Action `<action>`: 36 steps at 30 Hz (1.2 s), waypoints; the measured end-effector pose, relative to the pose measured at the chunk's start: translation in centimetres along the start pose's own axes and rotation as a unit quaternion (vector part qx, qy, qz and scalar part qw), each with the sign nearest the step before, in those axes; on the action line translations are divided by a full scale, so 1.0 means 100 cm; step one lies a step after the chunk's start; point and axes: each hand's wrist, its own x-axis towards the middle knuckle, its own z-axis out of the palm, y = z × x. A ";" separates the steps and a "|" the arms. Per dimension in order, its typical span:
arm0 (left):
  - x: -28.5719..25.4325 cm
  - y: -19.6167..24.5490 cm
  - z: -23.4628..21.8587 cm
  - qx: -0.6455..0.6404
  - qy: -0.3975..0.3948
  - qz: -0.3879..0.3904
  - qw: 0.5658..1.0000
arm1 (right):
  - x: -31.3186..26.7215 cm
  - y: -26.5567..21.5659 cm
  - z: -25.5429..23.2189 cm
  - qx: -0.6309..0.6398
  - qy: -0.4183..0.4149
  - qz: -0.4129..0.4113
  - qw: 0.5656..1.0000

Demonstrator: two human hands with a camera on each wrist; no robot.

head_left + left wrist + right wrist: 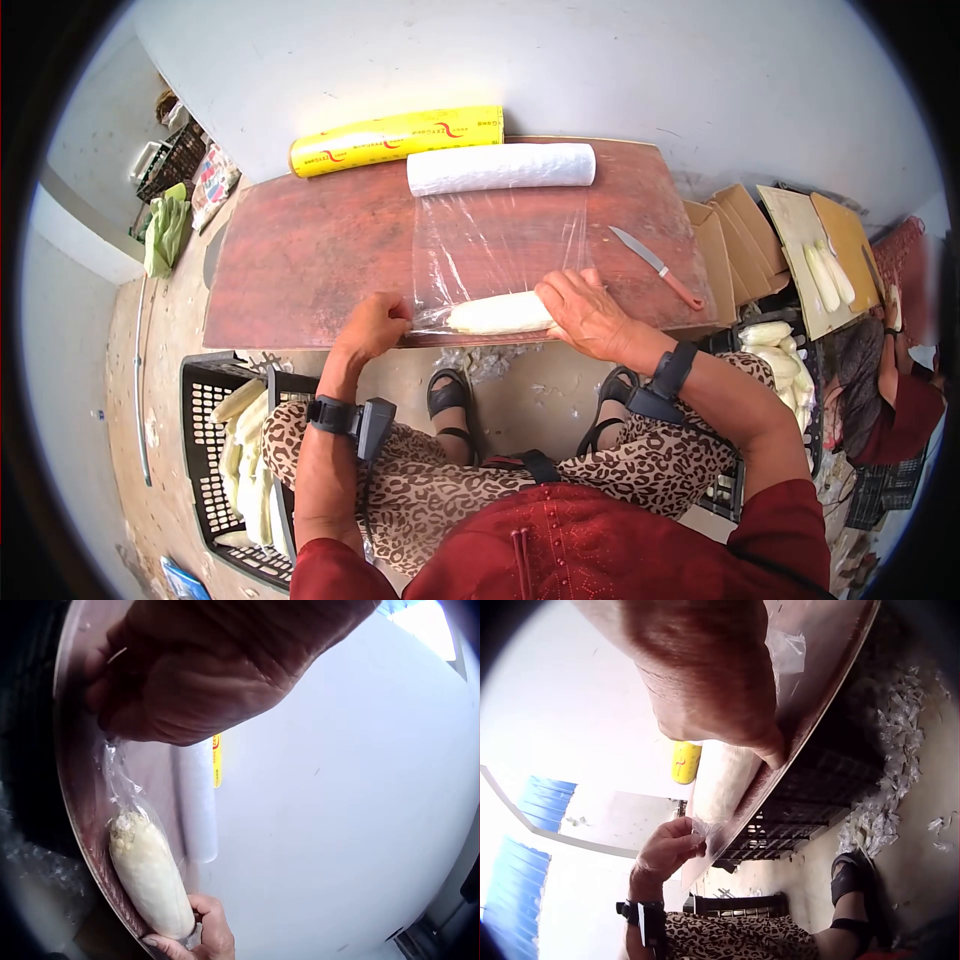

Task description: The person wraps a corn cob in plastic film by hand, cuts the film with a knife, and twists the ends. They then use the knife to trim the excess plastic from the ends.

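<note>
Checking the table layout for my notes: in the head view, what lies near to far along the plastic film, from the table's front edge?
Peeled white corn cob → clear film sheet → white film roll → yellow film box.

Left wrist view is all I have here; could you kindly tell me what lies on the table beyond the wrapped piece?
Observer: A knife with a red handle lies right of the film sheet.
Operator: Thank you. Where does the film come from?
Observer: From a white roll at the table's far edge, with a yellow box behind it.
Operator: And what are the hands doing?
Observer: The right hand rests on the white vegetable; the left hand pinches the film's end.
</note>
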 end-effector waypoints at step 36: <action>0.004 0.006 0.004 0.085 -0.002 0.014 0.996 | 0.004 0.002 -0.003 0.022 -0.053 0.016 0.998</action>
